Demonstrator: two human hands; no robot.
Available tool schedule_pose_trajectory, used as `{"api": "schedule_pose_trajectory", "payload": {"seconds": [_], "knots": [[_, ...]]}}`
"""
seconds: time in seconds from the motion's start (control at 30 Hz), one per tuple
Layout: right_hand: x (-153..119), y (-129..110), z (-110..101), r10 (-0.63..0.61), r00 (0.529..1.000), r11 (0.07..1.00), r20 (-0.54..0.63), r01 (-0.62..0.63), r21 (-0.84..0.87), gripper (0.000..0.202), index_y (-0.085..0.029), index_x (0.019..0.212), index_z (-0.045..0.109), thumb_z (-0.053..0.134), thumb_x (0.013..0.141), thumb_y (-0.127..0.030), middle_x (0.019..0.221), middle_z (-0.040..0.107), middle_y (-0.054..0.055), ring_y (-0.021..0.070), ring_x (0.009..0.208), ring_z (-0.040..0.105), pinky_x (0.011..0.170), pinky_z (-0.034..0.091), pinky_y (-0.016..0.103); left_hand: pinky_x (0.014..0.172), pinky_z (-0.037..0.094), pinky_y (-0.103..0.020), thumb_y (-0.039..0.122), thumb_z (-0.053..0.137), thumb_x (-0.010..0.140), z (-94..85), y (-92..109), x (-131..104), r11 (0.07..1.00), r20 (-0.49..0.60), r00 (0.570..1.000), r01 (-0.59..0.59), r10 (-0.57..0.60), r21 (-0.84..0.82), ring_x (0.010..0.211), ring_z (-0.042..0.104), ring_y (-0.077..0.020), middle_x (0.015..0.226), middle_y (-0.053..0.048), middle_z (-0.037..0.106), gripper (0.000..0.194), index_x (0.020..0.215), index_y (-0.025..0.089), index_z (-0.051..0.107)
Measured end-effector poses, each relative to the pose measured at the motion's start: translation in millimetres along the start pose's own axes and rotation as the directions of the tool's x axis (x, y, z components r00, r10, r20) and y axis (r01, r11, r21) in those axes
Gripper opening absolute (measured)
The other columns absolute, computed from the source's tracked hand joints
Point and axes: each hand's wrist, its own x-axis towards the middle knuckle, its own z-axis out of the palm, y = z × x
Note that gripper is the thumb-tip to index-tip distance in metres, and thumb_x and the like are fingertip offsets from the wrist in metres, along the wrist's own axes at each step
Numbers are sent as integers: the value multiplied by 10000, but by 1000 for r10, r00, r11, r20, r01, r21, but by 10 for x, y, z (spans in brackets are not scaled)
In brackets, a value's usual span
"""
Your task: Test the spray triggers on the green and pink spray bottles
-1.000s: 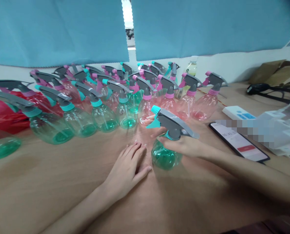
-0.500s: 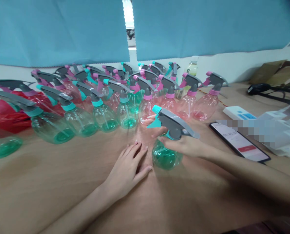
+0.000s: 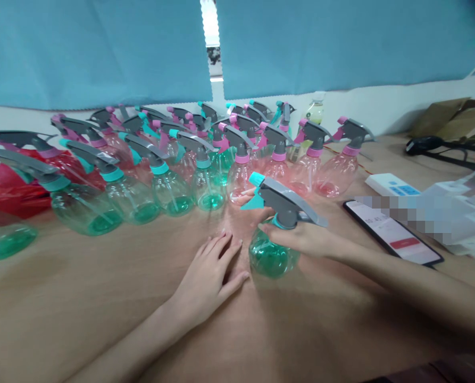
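My right hand is wrapped round the upper body of a green spray bottle, the thumb in front and the fingers partly hidden behind it. This bottle stands upright, with a grey trigger head and a turquoise nozzle pointing left. Palm down on the wooden table, my left hand lies with its fingers stretched out, just left of the bottle and holding nothing. Beyond both hands stand rows of similar spray bottles: green ones at the front left, pink ones toward the right.
A phone lies right of my right forearm. Behind it are a white box with blue marks and a translucent plastic item. Black cables and cardboard sit at the far right. A red plastic bag is at left.
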Motion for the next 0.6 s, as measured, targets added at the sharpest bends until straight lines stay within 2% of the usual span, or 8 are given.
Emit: {"api": "schedule_pose_trajectory", "payload": {"seconds": [0.2, 0.37, 0.6], "knots": [[-1, 7, 0, 11, 1000, 1000, 14, -11, 1, 245, -235, 923, 535, 484, 698, -152, 758, 502, -27, 115, 629, 479, 577, 457, 230, 1094, 335, -543, 498, 462, 969, -2, 4, 1, 1000, -16, 1000, -11, 11, 2, 1368, 389, -329, 1463, -157, 456, 544, 1410, 180, 438], [-1, 8, 0, -14, 1000, 1000, 5, 14, 28, 426, -243, 1102, 554, 486, 699, -123, 768, 528, -30, 120, 655, 538, 614, 490, 226, 1095, 332, -546, 495, 456, 974, -6, 6, -1, 1000, -5, 1000, -12, 12, 6, 1373, 381, -333, 1464, -176, 449, 547, 1397, 148, 456], [-8, 4, -1, -20, 1000, 996, -2, 20, 83, 381, -235, 1017, 564, 494, 675, -83, 908, 621, -11, 109, 667, 595, 652, 522, 236, 1100, 326, -544, 497, 463, 971, -2, 3, -3, 1000, -6, 1000, -9, 9, 6, 1375, 380, -327, 1467, -173, 448, 552, 1406, 157, 445]]}}
